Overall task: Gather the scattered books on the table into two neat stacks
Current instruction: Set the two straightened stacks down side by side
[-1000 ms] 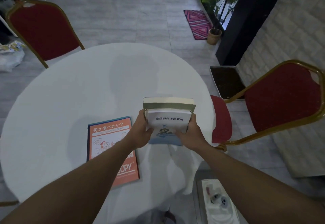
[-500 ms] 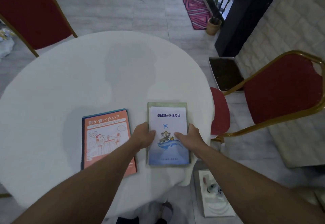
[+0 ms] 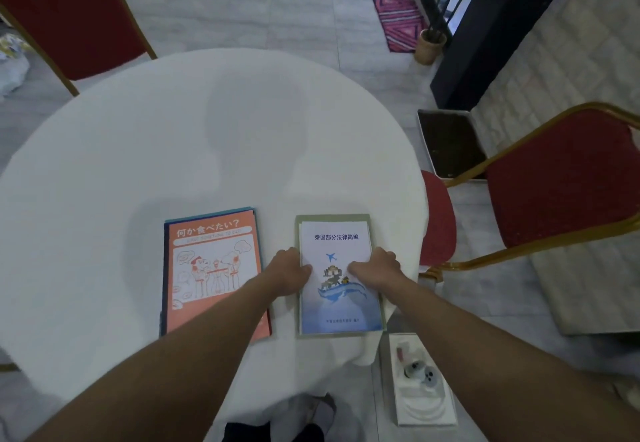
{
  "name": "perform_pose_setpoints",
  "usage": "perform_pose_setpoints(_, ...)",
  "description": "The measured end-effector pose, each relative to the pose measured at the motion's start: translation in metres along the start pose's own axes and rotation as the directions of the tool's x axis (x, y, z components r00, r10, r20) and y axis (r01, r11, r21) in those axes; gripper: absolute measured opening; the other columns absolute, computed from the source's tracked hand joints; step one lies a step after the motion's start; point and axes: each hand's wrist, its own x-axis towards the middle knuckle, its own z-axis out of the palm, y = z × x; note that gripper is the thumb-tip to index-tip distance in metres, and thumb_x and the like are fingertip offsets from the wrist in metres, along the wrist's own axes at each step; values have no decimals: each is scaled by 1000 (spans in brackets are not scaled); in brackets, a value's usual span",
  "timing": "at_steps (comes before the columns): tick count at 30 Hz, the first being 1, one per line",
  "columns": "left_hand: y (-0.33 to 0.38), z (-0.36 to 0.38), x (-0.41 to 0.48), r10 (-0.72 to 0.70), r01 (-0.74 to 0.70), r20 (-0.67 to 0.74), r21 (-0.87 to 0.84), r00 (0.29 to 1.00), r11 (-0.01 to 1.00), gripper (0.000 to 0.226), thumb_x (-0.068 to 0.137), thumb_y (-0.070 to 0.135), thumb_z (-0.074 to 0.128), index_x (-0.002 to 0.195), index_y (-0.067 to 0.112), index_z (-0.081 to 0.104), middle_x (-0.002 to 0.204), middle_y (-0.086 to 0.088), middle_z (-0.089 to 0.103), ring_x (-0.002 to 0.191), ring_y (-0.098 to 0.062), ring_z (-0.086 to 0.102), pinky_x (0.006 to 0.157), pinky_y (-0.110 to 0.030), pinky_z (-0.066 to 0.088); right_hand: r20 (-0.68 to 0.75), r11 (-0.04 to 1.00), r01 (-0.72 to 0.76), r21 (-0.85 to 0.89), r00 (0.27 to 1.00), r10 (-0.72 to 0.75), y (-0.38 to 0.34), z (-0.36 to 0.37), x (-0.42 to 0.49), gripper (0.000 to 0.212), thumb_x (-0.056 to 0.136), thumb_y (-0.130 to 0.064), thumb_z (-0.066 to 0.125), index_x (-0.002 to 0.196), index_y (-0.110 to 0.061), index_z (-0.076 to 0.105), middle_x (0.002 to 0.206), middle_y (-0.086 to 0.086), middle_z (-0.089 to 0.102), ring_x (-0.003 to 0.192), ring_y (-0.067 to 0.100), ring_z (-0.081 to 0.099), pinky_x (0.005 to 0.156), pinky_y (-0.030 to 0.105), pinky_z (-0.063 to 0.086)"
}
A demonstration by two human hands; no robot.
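Head view shows both stacks lying side by side near the table's (image 3: 104, 164) six o'clock edge: orange stack (image 3: 213, 268) at seven, blue-covered stack (image 3: 337, 278) at five. Left hand (image 3: 289, 270) and right hand (image 3: 375, 268) clasp its sides flat. A second ago they held it lifted; only squaring seems left.

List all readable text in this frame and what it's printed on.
"何か食べたい?" – title on the orange book.
Banner line beneath that title: too blurred to read reliably.
"泰国部分法律简编" – title on the white-and-blue booklet.
Small line at the booklet's bottom: too small to read.
Nothing else legible.
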Motion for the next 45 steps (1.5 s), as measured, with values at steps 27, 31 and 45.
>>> perform_pose_setpoints(27, -167, -76, -47, -483, 435, -267, -218, 834, 873, 60, 89, 32, 63, 135, 4, 37, 134, -18, 43, 125, -34, 47, 104, -41, 46, 128, 978, 207, -18, 971, -203, -147, 133, -35, 75, 68, -31, 84, 128, -5, 47, 127, 13, 55, 110, 29, 62, 84, 37, 58)
perform_pose_setpoints(31, -169, -83, -44, -543, 410, -183, -475, 820, 779, 48, 85, 21, 68, 126, 10, 45, 128, -17, 53, 115, -34, 57, 94, -47, 55, 178, 988, 146, 56, 972, -154, -154, 128, -29, 60, 66, -22, 86, 117, -3, 62, 117, 13, 67, 105, 28, 67, 88, 40, 59)
perform_pose_setpoints(45, -136, -132, -9, -353, 127, -260, -617, 899, 777, 40, 94, 10, 56, 132, 11, 44, 138, -15, 49, 111, -33, 63, 86, -49, 60, 103, 915, 130, 382, 978, -182, -185, 98, -6, 55, 86, -4, 71, 117, -12, 26, 111, 9, 58, 80, 17, 64, 52, 25, 53)
